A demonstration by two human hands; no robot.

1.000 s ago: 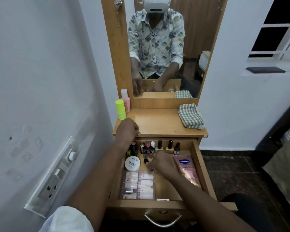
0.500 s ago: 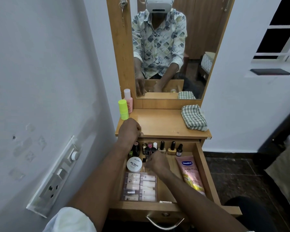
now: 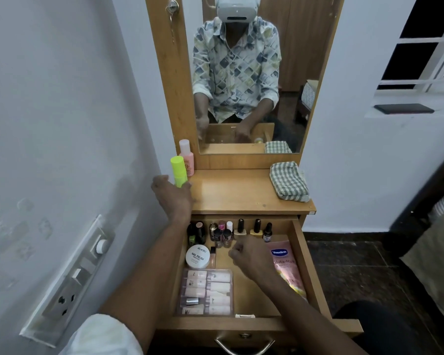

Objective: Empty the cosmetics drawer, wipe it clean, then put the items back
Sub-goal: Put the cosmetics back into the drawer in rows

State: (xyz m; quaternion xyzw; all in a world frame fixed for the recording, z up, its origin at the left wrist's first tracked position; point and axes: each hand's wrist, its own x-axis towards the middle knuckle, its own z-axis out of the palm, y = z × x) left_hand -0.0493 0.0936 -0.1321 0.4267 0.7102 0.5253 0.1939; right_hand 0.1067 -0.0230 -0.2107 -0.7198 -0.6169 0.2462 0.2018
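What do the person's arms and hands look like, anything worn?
The left hand and right hand are bare: no gloves, rings or watch visible. Both forearms are uncovered. A pale sleeve is bunched up near the left elbow. The mirror shows a shirt with a blue-grey and pale yellow diamond pattern, its sleeves ending around the elbows.

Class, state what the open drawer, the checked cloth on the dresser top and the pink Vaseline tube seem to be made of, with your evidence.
Drawer: wood or wood-look laminate, smooth with a slight sheen; grain lines show.
Checked cloth: woven fabric, matte; it lies folded with soft creases.
Vaseline tube: likely flexible plastic, glossy; its printed surface catches the light.
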